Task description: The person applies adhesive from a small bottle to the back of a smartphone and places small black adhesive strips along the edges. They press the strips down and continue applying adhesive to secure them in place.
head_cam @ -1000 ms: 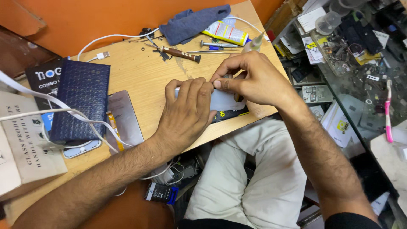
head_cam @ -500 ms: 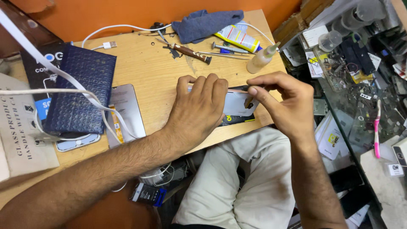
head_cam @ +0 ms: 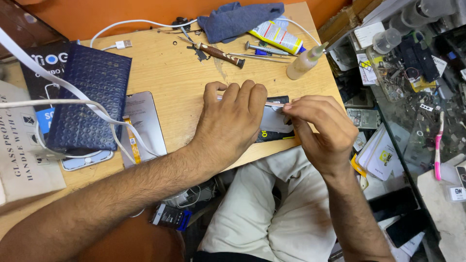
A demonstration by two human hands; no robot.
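A dark opened phone (head_cam: 274, 127) lies near the front edge of the wooden table (head_cam: 174, 82). My left hand (head_cam: 230, 123) lies over its left part, fingers curled over the far edge, pressing it down. At the phone's right end, my right hand (head_cam: 320, 128) pinches a thin silver metal tool (head_cam: 274, 104) between thumb and fingertips. The tool runs along the phone's far edge, and most of the phone is hidden under both hands.
A small glue bottle (head_cam: 305, 61), a brown-handled screwdriver (head_cam: 219, 52), a yellow tube (head_cam: 275, 35) and a blue cloth (head_cam: 238, 19) lie at the back. A dark blue textured pouch (head_cam: 90, 104), a silver panel (head_cam: 143, 125) and white cables lie left. A cluttered glass counter (head_cam: 412, 87) stands right.
My right hand slid off the top of the phone to its right end and now pinches the thin tool. My left hand stays pressed on the phone.
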